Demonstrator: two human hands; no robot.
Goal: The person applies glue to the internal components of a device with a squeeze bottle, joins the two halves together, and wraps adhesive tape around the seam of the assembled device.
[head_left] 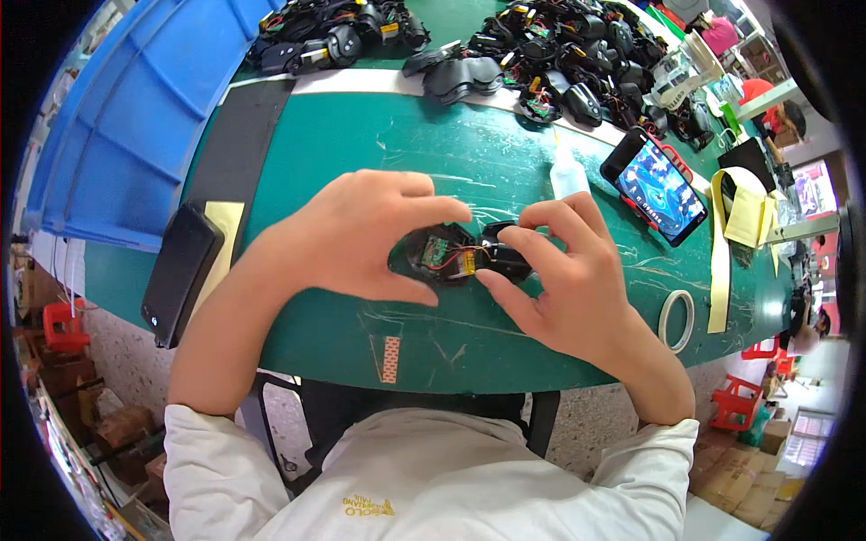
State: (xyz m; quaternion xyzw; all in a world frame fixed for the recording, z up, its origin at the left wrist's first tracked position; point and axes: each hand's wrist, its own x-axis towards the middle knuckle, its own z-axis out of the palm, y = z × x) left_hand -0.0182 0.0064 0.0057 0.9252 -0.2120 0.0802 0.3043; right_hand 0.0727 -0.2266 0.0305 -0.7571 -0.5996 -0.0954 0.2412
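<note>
An opened black computer mouse lies in two halves on the green table in front of me. Its left half shows a green circuit board, thin red and dark wires and a yellow-labelled part. The wires run across to the black shell half on the right. My left hand curves around the left half with thumb and fingers spread; I see no firm contact. With thumb and fingertips, my right hand grips the right shell half. A white squeeze bottle with a thin tip stands just beyond my right hand.
Several black mouse parts with wires form heaps along the far side. A large blue bin stands at left, near a black case. At right are a lit phone on a red stand and a tape roll.
</note>
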